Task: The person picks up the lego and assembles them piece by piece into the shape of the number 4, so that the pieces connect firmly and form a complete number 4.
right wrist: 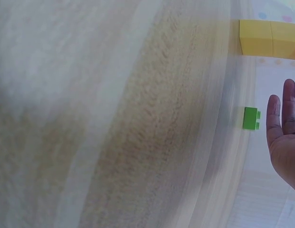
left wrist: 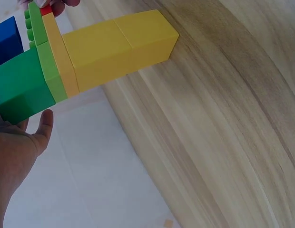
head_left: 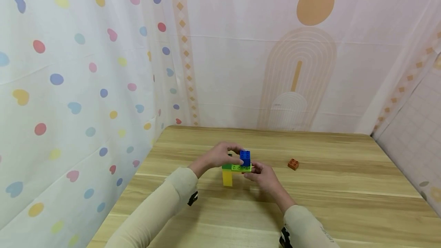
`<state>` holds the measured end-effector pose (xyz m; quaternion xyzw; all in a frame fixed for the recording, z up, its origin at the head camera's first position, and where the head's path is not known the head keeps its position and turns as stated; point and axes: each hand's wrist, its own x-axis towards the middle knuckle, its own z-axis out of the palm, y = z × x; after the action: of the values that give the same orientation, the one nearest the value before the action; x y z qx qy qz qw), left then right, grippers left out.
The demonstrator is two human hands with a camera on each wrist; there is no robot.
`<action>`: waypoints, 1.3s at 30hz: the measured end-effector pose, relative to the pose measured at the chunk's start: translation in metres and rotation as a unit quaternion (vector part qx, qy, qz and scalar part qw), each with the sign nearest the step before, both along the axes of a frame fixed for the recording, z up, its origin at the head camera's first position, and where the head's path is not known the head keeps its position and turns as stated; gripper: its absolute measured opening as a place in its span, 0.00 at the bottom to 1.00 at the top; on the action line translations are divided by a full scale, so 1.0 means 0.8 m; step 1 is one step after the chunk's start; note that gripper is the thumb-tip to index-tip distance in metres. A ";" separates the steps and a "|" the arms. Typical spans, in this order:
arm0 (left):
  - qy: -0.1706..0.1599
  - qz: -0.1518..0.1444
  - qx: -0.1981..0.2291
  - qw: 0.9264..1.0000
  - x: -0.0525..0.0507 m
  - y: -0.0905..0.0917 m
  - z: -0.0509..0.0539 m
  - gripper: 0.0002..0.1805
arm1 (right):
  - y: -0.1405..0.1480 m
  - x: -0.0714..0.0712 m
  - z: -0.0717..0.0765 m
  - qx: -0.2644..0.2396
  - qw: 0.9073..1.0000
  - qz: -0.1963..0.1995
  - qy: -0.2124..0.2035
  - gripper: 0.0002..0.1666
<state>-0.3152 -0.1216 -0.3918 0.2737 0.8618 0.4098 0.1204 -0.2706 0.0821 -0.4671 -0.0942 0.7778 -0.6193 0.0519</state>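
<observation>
A toy brick structure stands on the table. Its yellow column (left wrist: pixel 119 50) carries a thin orange layer (left wrist: pixel 63 59), a lime-green studded layer (left wrist: pixel 51 71) and a green brick (left wrist: pixel 24 85). On the lime layer's right part, or just over it, is a blue brick (head_left: pixel 245 157); any gap is unclear. My left hand (head_left: pixel 220 155) pinches this blue brick between thumb and fingers, reaching over the green brick. My right hand (head_left: pixel 266 177) grips a red brick (left wrist: pixel 46 10) under the overhanging end, mostly hidden by its fingers. Its outer fingers (right wrist: pixel 290 107) look extended in the right wrist view.
An orange-brown brick (head_left: pixel 293 164) lies on the wooden table (head_left: pixel 344 186), right of the hands. The right wrist view shows a small green brick (right wrist: pixel 250 118) beyond the right hand. Patterned curtains (head_left: pixel 224 68) hang behind and left of the table.
</observation>
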 end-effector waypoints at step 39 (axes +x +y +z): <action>0.024 -0.019 -0.033 0.999 -0.001 0.004 -0.008 0.18 | 0.003 -0.002 -0.001 0.004 1.000 -0.008 -0.004 0.19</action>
<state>-0.3159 -0.1187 -0.3985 0.2955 0.8722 0.3719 0.1167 -0.2723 0.0844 -0.4683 -0.0854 0.7808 -0.6168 0.0511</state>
